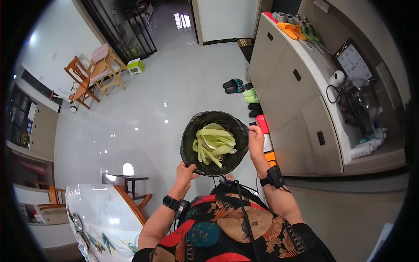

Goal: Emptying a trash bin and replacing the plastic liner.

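In front of my body is a round trash bin lined with a black plastic bag [190, 126]. Pale green leafy vegetable scraps [214, 143] lie in a loose heap inside it. My left hand [185, 174] grips the near-left rim, its thumb over the bag's edge. At the right side, my right hand [256, 142] pinches the bag's edge, which is drawn out to a point there. The black liner hides the bin's own walls.
A long shoe cabinet [291, 96] runs along the right, with slippers [235, 86] and boxes [263, 124] at its foot. At the near left stands a covered table [100, 218] beside a dark stool [128, 181]. Wooden chairs [83, 85] stand far left.
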`<state>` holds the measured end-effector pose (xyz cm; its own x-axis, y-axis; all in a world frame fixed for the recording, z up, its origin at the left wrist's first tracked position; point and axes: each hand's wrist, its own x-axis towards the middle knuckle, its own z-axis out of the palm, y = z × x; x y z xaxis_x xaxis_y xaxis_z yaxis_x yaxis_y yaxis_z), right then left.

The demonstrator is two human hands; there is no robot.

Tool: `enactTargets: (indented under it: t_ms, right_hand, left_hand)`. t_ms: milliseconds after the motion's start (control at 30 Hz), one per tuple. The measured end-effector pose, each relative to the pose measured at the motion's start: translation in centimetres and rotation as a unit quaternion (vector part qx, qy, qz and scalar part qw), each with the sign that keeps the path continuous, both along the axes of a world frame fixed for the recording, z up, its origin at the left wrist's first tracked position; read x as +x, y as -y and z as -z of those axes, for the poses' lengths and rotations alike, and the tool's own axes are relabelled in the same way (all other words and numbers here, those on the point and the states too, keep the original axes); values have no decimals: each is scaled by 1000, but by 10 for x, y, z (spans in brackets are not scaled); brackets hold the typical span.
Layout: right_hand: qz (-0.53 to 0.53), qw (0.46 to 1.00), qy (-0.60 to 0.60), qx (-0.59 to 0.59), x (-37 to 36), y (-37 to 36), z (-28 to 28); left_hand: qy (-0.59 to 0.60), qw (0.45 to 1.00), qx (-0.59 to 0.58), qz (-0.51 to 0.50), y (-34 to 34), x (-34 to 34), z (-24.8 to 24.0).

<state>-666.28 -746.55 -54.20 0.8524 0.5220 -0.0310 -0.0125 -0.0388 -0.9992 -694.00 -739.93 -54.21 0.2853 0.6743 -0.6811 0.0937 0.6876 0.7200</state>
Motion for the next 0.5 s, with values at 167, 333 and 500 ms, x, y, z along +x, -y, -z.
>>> enactTargets:
  t_ms: [167, 333, 500]
  right_hand:
    - [-491, 785, 370, -77, -16, -57, -25]
    - [-549, 771, 322, -6, 1, -104, -16]
    - [-706, 669, 76, -220, 54, -149, -38]
  left_hand:
    - [19, 998, 41, 47, -46, 57, -4]
    - [-1, 995, 40, 90, -122, 96, 14]
    - [30, 994, -68, 82, -210, 108, 40]
